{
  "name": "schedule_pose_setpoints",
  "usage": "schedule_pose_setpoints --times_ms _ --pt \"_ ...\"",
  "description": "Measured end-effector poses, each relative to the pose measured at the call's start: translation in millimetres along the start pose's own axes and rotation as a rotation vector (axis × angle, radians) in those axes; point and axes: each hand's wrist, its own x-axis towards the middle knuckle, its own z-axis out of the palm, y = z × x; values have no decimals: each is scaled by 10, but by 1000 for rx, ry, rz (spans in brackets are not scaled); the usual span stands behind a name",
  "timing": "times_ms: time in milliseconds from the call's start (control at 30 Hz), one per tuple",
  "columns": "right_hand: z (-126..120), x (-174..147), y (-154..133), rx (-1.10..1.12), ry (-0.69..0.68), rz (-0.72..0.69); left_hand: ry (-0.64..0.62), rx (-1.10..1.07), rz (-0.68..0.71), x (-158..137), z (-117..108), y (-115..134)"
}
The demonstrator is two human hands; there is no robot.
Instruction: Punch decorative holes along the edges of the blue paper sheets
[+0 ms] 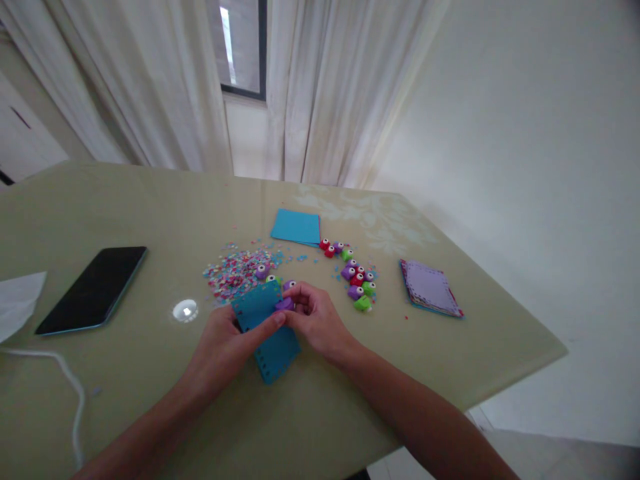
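Note:
My left hand [225, 343] grips a blue paper card [273, 357] whose edges carry rows of small punched holes. My right hand [320, 320] pinches a small purple craft punch [285, 305] against the card's upper right edge. Just behind the card sit more little eye-topped punches, among them a purple one [261, 271] partly over a heap of colourful paper confetti [235, 270]. To the right of my hands stands a cluster of red, purple and green punches [357, 280]. The card hides part of the nearest punches.
A stack of plain blue cards [297, 227] lies farther back. Punched cards with a purple one on top [431, 287] are stacked at the right. On the left are a dark tablet [95, 290], a white sheet [20, 303], a white cable [73, 380] and a shiny round spot [185, 311].

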Motion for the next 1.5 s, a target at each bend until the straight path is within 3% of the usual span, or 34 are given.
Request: schedule_pose_setpoints --times_ms 233,367,500,567,700,833,933,1067,1167,1233,1333,1400,1500 --pt "-5 15 -85 13 43 -16 -34 -3 4 33 -18 -11" --pt "-38 32 -176 107 20 6 31 -58 -28 47 -9 -34" --pt "-152 59 -246 85 117 -87 78 -83 -81 60 -27 -56" --pt "-268 94 -257 -50 185 -146 78 -102 -90 67 -39 -69" --pt "-532 165 -235 -540 277 -235 89 -121 -95 74 -38 -87" --pt "-606 172 -182 -911 179 -159 136 -147 -111 71 -23 -81" --pt "-509 149 -116 -967 132 -163 182 -151 -123 67 -22 -78" --pt "-398 145 -41 -732 51 -171 181 -163 -147 68 -30 -99" --pt "-486 179 -77 -634 124 -199 189 -151 -146 77 -43 -134" --pt "-636 202 -155 -750 265 -252 197 -135 -145 83 -53 -156" --pt "-903 204 -288 -1112 476 -241 203 -97 -149 85 -65 -173" --pt "-1035 190 -337 -1307 519 -113 198 -79 -153 82 -66 -173" --pt "-1104 174 -339 -1468 465 -6 166 -101 -156 77 -58 -165"
